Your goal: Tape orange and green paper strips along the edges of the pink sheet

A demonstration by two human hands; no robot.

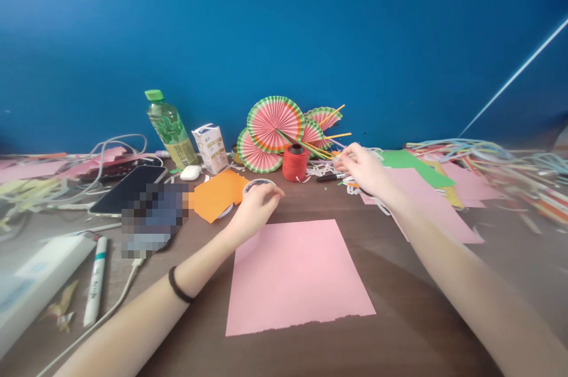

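The pink sheet (297, 282) lay flat on the surface (399, 329); the left hand (252, 211) curled near the tape (258, 180), the right hand (366, 173) near the scraps (326, 169), any grip by their fingers indiscernible, and a dragging left wrist could have creased the sheet.

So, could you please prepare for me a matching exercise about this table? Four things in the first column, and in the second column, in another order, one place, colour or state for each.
Column one
1. Drink bottle
2. Spool of thread
3. Wristband
4. Paper sheet nearest the person

Column two
A. Dark, around the left forearm
B. Pink, lying flat, with a ragged near edge
C. Red, standing in front of the round folded fans
D. With a green cap, beside the small carton

Right pairs: 1-D, 2-C, 3-A, 4-B
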